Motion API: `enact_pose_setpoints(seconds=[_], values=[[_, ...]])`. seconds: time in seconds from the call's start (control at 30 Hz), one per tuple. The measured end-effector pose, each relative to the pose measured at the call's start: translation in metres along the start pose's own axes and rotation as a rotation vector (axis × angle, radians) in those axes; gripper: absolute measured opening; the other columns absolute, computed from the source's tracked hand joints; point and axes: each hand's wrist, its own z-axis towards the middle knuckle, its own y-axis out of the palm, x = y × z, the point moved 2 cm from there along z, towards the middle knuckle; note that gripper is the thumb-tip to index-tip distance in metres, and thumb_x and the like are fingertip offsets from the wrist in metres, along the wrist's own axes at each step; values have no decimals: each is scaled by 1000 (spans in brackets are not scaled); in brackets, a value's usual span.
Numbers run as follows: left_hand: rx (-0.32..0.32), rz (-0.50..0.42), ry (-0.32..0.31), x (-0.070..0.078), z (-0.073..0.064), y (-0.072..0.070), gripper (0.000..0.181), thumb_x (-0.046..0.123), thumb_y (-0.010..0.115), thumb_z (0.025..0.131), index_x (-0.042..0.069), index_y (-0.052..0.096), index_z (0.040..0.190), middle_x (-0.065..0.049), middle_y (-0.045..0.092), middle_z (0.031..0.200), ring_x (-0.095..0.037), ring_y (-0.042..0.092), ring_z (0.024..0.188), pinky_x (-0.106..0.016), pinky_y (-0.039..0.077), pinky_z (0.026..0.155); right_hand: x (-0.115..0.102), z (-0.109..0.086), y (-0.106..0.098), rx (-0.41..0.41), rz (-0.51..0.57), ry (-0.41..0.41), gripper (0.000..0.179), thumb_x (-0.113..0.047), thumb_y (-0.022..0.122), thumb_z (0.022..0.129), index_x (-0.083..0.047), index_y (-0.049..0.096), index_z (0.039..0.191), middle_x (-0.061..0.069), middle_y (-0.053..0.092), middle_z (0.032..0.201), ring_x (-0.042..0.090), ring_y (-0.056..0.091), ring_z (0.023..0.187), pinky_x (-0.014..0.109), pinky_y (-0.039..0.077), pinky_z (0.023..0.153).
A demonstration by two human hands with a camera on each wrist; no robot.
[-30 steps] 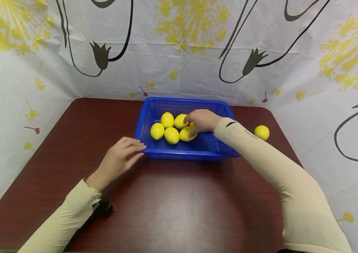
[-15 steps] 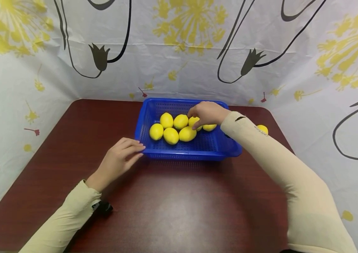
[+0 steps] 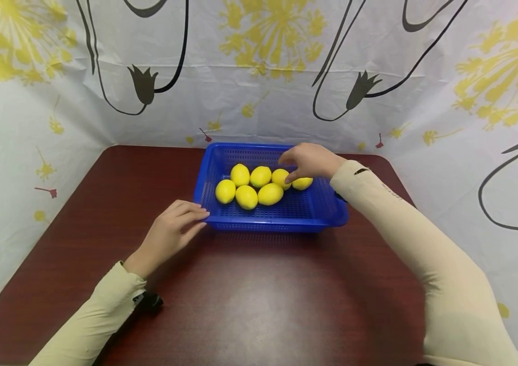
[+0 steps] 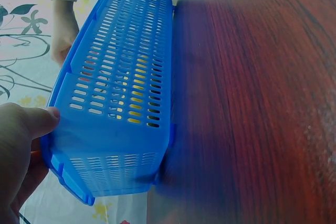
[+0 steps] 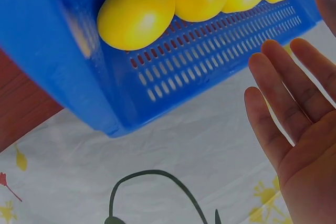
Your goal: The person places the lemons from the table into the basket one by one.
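Several yellow lemons [image 3: 247, 197] lie grouped in a blue perforated basket [image 3: 263, 221]. My left hand [image 3: 174, 226] holds the basket's near left corner; in the left wrist view its thumb [image 4: 42, 121] presses the outer wall just below the rim, and the other fingers are partly hidden behind. Over the back right part of the basket is my right hand [image 3: 313, 160], holding nothing. Its fingers are apart and slightly bent in the right wrist view, away from the row of lemons [image 5: 139, 14]. It partly covers the rightmost lemons in the head view.
The basket stands near the back of a dark red-brown table [image 3: 259, 295]. A white cloth [image 3: 259, 112] with yellow and grey flower prints hangs behind and at both sides. A small black device [image 3: 151, 301] is on the left wrist.
My right hand has moved right and slightly up, off the lemons, uncovering those at the right. A lone lemon on the table's right side is now hidden behind the sleeve. The left hand stays put.
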Motion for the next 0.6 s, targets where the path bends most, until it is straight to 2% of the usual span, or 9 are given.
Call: enact_pose_setpoints(seconds=[0.2, 0.6], values=[[-2, -2, -7, 1, 0, 0, 32, -1, 85, 77, 3, 77, 108, -8, 71, 109, -27, 62, 106, -35, 50, 94, 5, -14, -7, 49, 0, 6, 54, -30, 83, 85, -8, 67, 131, 12, 67, 126, 29, 64, 113, 47, 50, 95], [-3, -4, -18, 2, 0, -1, 33, -1, 85, 77, 4, 77, 108, -8, 71, 109, -27, 62, 106, -39, 52, 92, 22, -48, -13, 129, -22, 35, 53, -30, 82, 86, -7, 66, 131, 12, 66, 127, 32, 62, 112, 50, 49, 94]])
